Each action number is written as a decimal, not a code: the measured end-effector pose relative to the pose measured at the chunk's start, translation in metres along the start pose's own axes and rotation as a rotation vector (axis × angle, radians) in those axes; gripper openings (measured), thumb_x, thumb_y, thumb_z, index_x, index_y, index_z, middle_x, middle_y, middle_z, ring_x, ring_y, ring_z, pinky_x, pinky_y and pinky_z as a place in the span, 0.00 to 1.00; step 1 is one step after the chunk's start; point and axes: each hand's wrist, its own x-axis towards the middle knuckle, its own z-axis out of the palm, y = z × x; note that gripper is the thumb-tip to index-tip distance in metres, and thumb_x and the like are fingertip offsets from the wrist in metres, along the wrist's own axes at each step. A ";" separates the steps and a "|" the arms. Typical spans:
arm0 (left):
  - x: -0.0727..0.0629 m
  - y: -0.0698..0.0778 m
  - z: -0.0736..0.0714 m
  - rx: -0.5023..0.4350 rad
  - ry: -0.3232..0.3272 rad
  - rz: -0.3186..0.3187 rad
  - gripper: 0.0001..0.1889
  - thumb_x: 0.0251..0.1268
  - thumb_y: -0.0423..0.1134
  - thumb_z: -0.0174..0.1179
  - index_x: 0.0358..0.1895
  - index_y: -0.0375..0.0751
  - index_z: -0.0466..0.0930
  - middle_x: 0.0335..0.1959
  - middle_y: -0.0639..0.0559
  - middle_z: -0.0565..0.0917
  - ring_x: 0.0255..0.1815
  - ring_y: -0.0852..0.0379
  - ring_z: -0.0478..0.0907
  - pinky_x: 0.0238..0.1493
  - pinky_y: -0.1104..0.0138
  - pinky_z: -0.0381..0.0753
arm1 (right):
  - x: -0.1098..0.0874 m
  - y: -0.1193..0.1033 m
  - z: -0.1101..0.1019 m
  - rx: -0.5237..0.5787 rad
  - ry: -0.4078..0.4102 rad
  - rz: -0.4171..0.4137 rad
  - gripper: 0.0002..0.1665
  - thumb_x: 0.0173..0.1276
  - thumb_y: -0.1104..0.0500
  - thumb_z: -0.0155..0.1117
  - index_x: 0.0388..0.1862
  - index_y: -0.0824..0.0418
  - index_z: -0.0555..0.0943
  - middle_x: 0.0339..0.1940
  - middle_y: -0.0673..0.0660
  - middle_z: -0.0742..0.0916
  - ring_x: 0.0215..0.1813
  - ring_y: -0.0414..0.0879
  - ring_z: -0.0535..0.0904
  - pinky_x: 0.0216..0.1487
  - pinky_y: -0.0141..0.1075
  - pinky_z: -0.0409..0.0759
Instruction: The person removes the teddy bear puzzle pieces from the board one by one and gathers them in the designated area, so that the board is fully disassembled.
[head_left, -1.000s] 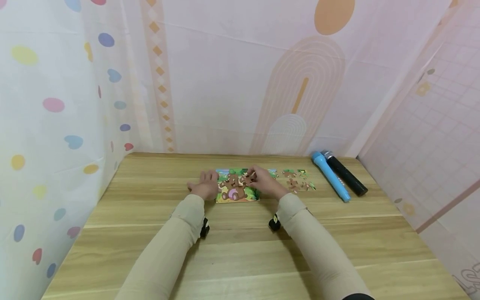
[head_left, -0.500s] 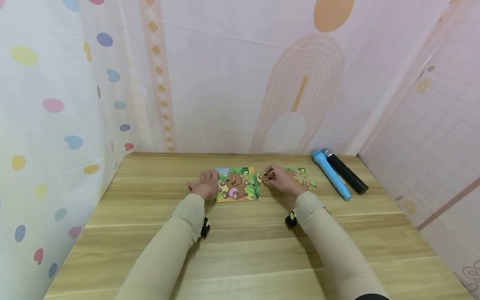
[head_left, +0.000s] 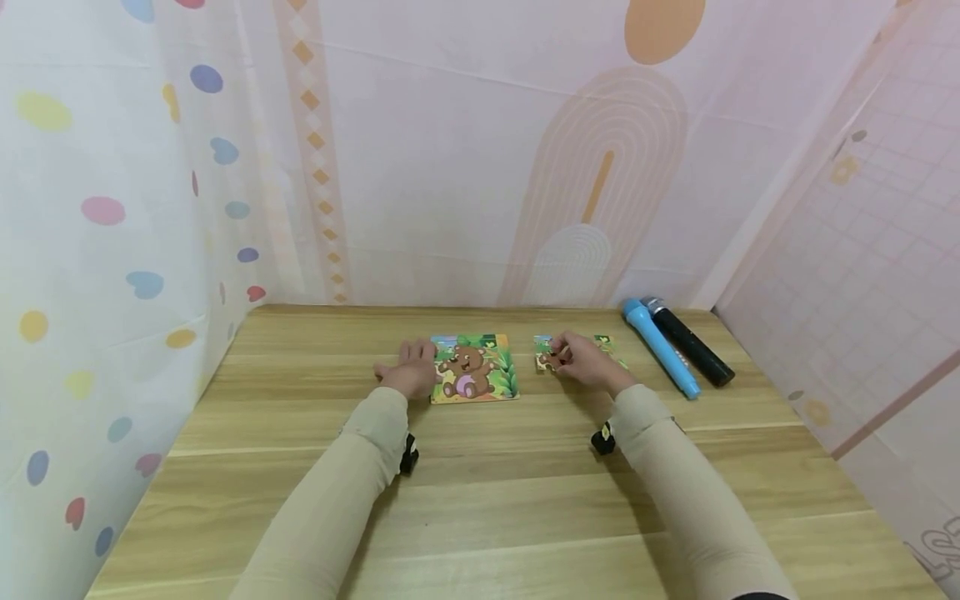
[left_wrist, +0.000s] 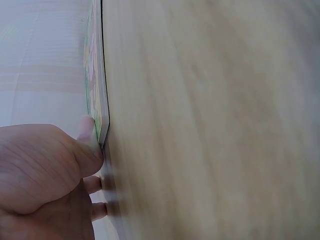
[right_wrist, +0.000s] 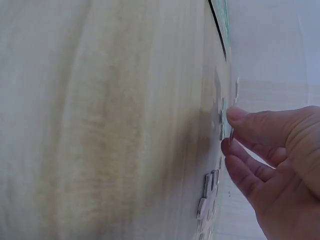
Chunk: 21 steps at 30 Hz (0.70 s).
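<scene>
A bear picture puzzle board (head_left: 477, 371) lies flat on the wooden table. At its left edge rests my left hand (head_left: 409, 372), fingers spread; in the left wrist view the thumb (left_wrist: 89, 152) touches the board's corner. To the right of the board, my right hand (head_left: 590, 363) pinches a small brown puzzle piece (head_left: 548, 362) among loose pieces. The right wrist view shows that thin piece edge-on between thumb and fingers, just off the table. Part of the loose pieces is hidden behind the right hand.
More loose puzzle pieces (head_left: 604, 342) lie beyond the right hand. Farther right are a blue toy microphone (head_left: 663, 348) and a black microphone (head_left: 690, 343), side by side. A patterned curtain (head_left: 435, 167) hangs along the table's back edge.
My right hand has moved right, off the board and over to the loose pieces, carrying a brown puzzle piece. The whole bear picture now shows. The left hand has stayed in place.
</scene>
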 end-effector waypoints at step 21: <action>0.007 -0.004 0.005 -0.012 0.013 -0.012 0.33 0.82 0.40 0.46 0.81 0.40 0.43 0.83 0.39 0.36 0.83 0.40 0.27 0.65 0.25 0.41 | -0.004 0.005 0.001 -0.019 -0.067 -0.027 0.18 0.66 0.77 0.65 0.53 0.72 0.72 0.51 0.68 0.82 0.57 0.62 0.81 0.55 0.46 0.82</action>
